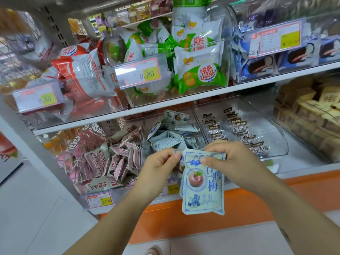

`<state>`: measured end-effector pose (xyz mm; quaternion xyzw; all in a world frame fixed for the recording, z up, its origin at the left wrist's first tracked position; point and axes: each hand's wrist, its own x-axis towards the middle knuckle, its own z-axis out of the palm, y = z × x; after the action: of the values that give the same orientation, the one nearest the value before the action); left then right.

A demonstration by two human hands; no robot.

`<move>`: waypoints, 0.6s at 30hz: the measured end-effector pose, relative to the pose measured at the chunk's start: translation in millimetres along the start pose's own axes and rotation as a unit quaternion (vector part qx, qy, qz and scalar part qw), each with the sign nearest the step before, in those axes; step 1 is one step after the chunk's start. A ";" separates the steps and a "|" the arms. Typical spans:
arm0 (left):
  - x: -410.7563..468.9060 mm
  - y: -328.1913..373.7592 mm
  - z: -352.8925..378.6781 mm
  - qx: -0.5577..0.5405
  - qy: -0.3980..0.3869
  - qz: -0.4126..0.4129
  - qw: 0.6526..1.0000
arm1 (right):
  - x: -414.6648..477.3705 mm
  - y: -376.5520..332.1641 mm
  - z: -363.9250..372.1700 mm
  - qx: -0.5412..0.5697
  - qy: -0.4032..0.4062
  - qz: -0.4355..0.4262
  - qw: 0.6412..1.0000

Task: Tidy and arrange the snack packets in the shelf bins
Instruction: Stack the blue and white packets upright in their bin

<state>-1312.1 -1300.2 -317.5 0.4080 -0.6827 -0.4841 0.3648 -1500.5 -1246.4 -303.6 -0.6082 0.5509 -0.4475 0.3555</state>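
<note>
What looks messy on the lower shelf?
The blue packets in the middle lie jumbled, tilted every way, as do the pink packets to their left. The dark packets on the right sit in rows. One blue packet hangs out front, pinched by left hand and right hand.

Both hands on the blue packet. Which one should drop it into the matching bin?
Probably left: the left hand pinches the blue packet directly below the matching bin; the right hand sits nearer the neighbouring bin.
</note>
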 end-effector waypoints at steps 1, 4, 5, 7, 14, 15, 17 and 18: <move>0.5 2.1 1.6 0.005 -0.008 0.004 1.000 | 0.3 0.3 0.7 -0.011 0.000 -0.010 1.000; 5.5 1.2 2.4 0.022 -0.048 0.007 0.999 | 0.0 -0.1 1.6 -0.031 -0.004 -0.023 0.999; 7.3 0.4 1.4 0.023 -0.068 0.002 0.997 | -0.1 -0.6 1.8 -0.026 0.002 -0.019 0.999; 12.1 1.1 -2.3 0.002 -0.101 -0.013 0.995 | 0.9 -0.6 -0.5 -0.018 0.028 -0.009 0.999; 54.2 -1.9 -18.5 0.126 -0.015 -0.025 0.992 | 13.4 19.4 -48.5 0.030 0.376 -0.004 0.926; 60.4 -3.7 -16.5 0.180 -0.045 -0.029 0.982 | 13.9 22.3 -52.7 0.033 0.399 -0.002 0.916; 73.8 -7.8 -10.9 0.271 -0.113 -0.030 0.955 | 13.7 26.2 -55.4 0.032 0.408 -0.001 0.912; 81.2 -10.2 -8.4 0.311 -0.143 -0.026 0.939 | 13.2 26.5 -54.7 0.026 0.402 0.000 0.915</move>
<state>-1335.1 -1379.2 -316.7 0.4455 -0.8333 -0.3099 0.1051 -1561.2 -1259.8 -307.1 -0.3674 0.6356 -0.6684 0.1191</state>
